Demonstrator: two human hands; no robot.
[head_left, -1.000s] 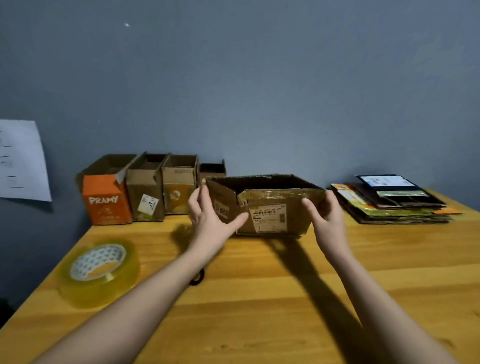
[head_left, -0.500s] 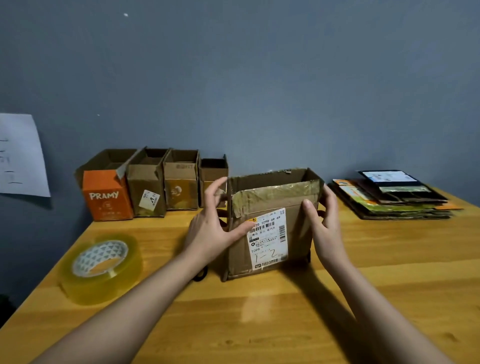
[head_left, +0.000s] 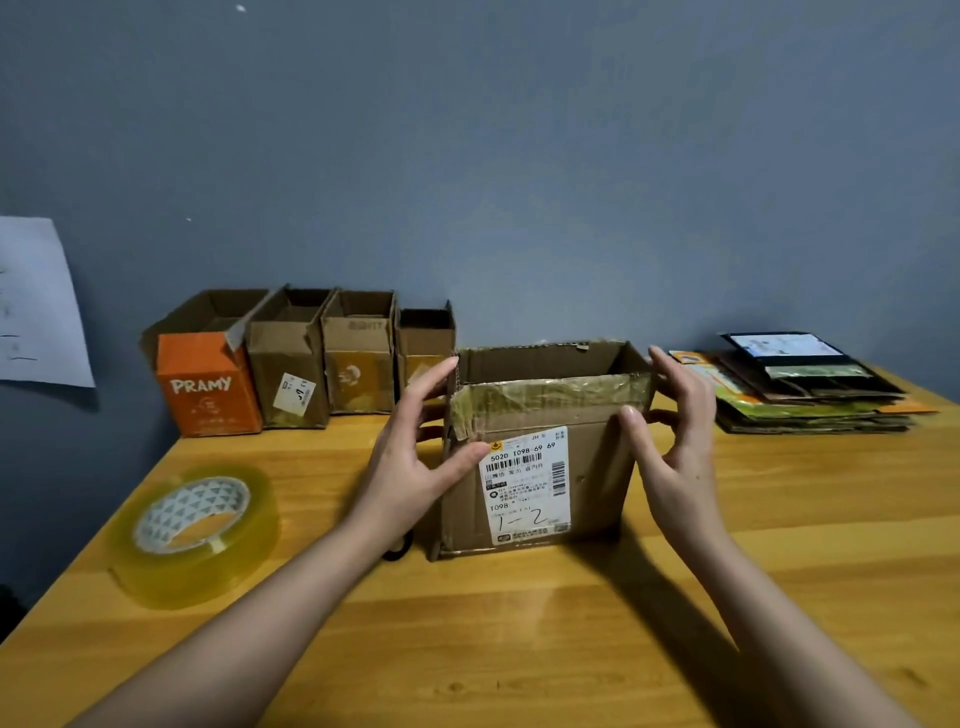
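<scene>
We held the open cardboard box (head_left: 540, 467) upright on the desk (head_left: 519, 649), near the row of small boxes (head_left: 358, 358). Our left hand (head_left: 410, 467) and right hand (head_left: 675, 457) clasped its sides, fingers (head_left: 431, 382) spread.

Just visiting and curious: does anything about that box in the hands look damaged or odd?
Yes. The cardboard box held between the left hand and right hand looks well used: wrinkled old tape runs along its front top edge, frayed at the left corner. Otherwise it stands upright, top open.
</scene>
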